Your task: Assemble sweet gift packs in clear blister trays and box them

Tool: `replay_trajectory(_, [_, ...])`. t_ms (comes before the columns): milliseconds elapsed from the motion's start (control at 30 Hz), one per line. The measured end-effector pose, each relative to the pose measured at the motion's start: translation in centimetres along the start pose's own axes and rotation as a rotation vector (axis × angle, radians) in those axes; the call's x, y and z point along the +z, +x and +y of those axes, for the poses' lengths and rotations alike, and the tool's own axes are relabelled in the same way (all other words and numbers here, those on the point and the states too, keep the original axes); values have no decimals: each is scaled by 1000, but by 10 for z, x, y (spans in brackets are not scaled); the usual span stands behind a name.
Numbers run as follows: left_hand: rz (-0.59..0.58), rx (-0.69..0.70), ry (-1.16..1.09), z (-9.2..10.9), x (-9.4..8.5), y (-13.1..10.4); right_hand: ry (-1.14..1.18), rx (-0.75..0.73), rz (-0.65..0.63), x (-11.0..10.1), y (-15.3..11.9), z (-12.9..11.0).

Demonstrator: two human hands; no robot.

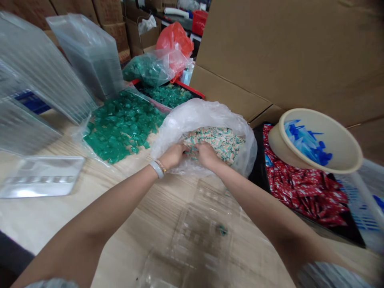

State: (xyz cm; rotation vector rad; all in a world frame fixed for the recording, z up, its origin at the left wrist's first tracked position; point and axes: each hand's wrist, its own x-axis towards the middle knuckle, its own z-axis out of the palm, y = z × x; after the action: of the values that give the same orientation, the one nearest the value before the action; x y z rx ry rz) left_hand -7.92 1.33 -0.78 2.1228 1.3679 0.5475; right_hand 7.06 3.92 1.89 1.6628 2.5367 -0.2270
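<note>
Both hands reach into the near side of a white plastic bag [204, 110] that holds a heap of small patterned pieces [223, 140]. My left hand [175, 155], with a pale bangle and a beaded bracelet at the wrist, has its fingers curled at the heap's left edge. Close to its right, my right hand [207, 155] is bent down onto the pieces with its fingers drawn together. What either hand holds, if anything, is too small to make out. Clear plastic trays [201, 232] lie on the table between my forearms, with a small dark green piece on one.
Green packets [120, 124] spread on plastic at the left, near upright stacks of clear trays [90, 60]. One clear tray [42, 176] lies flat at far left. At right are red packets [303, 192] and a cream tub [315, 164] with blue items. Cardboard [285, 52] stands behind.
</note>
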Motion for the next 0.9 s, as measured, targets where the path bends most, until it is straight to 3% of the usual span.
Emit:
replay_trajectory(233, [-91,34,81,1,0,10,9,63,-42,4,3,-1])
replay_trajectory(533, [-16,118,-39,-4,3,2,220,-146,176,22,-4,15])
replay_trajectory(733, [-39,165,-69,-8,7,3,29,-218,152,20,-13,8])
replay_trajectory(833, [-73,116,-48,-3,5,3,12,-177,154,11,-21,1])
replay_trajectory(900, [-12,92,-44,2,4,4,8,-118,220,6,-23,0])
